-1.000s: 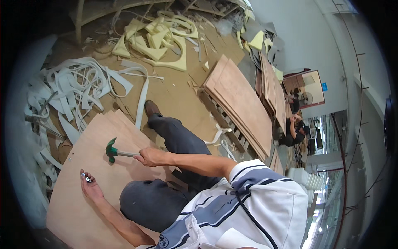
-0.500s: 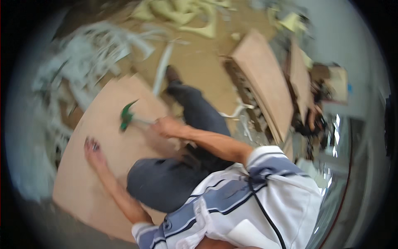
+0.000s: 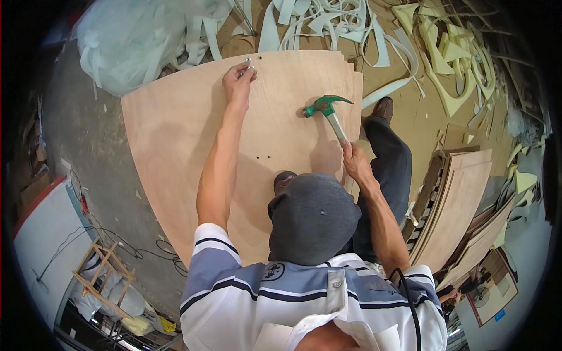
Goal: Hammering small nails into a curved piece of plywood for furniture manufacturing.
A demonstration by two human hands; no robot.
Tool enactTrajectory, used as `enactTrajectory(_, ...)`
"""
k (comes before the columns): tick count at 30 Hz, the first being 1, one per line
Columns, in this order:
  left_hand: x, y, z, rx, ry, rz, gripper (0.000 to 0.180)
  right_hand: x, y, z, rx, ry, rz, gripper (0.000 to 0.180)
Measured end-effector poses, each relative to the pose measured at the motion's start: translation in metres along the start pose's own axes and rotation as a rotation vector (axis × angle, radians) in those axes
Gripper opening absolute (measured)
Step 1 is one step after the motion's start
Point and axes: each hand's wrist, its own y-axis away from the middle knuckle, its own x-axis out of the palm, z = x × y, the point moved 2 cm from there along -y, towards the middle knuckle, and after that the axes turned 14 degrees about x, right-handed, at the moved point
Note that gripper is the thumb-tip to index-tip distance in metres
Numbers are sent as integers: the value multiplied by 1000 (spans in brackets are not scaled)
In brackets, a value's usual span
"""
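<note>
Hammer (image 3: 331, 114) in right hand (image 3: 357, 161), left hand (image 3: 237, 85) outstretched.

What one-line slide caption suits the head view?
Right hand holds a green-headed hammer over a wooden panel; left hand grips small metal hardware near the panel's far edge.

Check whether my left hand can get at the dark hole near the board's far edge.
Probably yes: the left hand is close beside the dark hole with nothing visible between, though it seems to hold small metal pieces.
</note>
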Motion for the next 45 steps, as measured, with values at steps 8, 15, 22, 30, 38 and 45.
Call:
enactTrajectory(8, 37, -24, 0, 218, -455, 55, 16, -5, -2, -4, 2, -46, -24, 50)
enactTrajectory(15, 35, -25, 5, 531, -633, 59, 15, -4, -3, -3, 5, -37, -35, 51)
enactTrajectory(22, 27, -40, -8, 322, -749, 255, 21, -6, -2, -2, 45, -4, 20, 56)
enactTrajectory(30, 17, -77, 5, -19, -656, 457, 22, -4, -3, -2, 18, -7, -15, 55)
enactTrajectory(38, 15, -89, -9, 5, -574, 757, 24, -3, -7, -7, 22, -37, -2, 52)
enactTrajectory(45, 18, -100, -7, -120, -449, 829, 27, -1, -5, -8, 5, -85, -19, 48)
